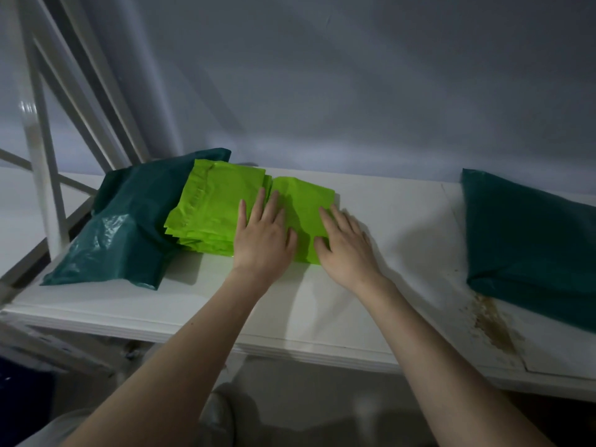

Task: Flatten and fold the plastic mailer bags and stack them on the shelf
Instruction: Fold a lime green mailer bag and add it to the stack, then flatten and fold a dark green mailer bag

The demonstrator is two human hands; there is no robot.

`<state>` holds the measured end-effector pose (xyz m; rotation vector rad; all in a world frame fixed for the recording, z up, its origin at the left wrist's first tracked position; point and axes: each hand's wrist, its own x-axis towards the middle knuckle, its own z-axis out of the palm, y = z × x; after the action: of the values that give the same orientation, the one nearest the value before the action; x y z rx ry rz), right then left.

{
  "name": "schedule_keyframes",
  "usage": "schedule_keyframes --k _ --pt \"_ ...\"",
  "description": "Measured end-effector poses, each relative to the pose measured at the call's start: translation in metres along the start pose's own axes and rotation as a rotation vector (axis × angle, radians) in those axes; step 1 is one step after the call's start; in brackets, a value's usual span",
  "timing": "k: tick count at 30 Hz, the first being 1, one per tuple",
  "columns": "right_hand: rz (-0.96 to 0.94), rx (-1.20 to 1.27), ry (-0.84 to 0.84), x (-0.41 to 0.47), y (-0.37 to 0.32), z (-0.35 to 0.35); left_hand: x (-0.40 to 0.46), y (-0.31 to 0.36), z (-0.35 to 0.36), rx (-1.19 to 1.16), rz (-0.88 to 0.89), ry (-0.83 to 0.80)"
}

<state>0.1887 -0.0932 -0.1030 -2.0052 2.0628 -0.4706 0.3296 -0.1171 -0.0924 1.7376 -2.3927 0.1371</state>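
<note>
Lime-green folded mailer (pixel 303 217) lies on the shelf (pixel 225 304), touching the green stack (pixel 213 214). Left hand (pixel 263 235) and right hand (pixel 345 245) press flat, fingers spread, likely squeezing out air so it stacks level.

Your folded lime-green mailer bag (pixel 303 217) lies flat on the white shelf (pixel 387 221), touching the lime-green stack (pixel 206 214) near its back edge.
</note>
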Motion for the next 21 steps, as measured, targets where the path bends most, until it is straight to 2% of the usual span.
schedule_keyframes --k 9,12,15,18,21 --pt "0.021 -0.018 0.086 -0.027 0.026 -0.048 -0.003 0.047 -0.016 -0.185 0.146 0.071" --pt "0.027 -0.011 0.18 -0.043 0.04 -0.082 -0.011 0.074 -0.022 -0.244 0.25 0.086" --pt "0.034 0.041 0.258 -0.053 0.053 -0.114 -0.014 0.093 -0.026 -0.339 0.26 0.103" --pt "0.077 0.04 0.336 -0.077 0.087 -0.151 -0.018 0.132 -0.035 -0.451 0.259 0.02" --pt "0.124 0.012 0.348 -0.104 0.122 -0.168 -0.02 0.17 -0.035 -0.459 0.302 -0.048"
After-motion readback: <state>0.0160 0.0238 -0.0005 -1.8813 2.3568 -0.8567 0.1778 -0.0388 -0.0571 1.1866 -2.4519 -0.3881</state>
